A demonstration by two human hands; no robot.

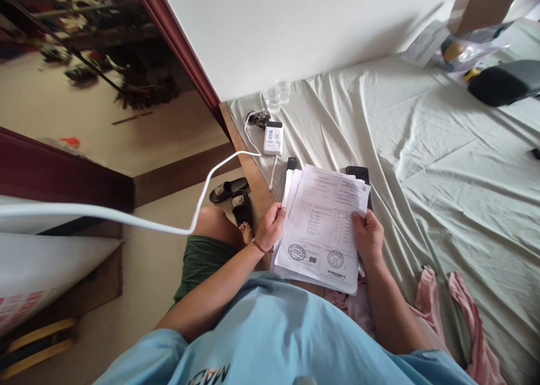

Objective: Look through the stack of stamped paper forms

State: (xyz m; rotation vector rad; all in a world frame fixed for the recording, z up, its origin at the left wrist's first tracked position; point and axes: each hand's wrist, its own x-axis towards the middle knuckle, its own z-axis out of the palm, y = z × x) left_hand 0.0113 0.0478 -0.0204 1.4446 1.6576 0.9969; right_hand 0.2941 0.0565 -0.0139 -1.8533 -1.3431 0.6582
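A stack of printed papers (323, 222) lies between my hands, its sheets slightly fanned at the left and top edges. The top sheet carries a table of text, two round dark stamps and small printed codes near the bottom. My left hand (271, 227) grips the stack's left edge, with a thin red band at the wrist. On the right edge, my right hand (369, 237) pinches the papers with the thumb on top. A dark flat device (358, 174), perhaps a phone, shows partly behind the papers. Beyond the stack's upper left corner is a small black object (292, 163).
A white power bank (274, 139) with a white cable (223, 161) rests on the sheet-covered bed (388, 131). Clear cups (277, 94) stand by the wall. Pink cloth (428, 295) lies at the right. Black slippers (230, 190) are on the floor; a cardboard box (485, 8) sits far right.
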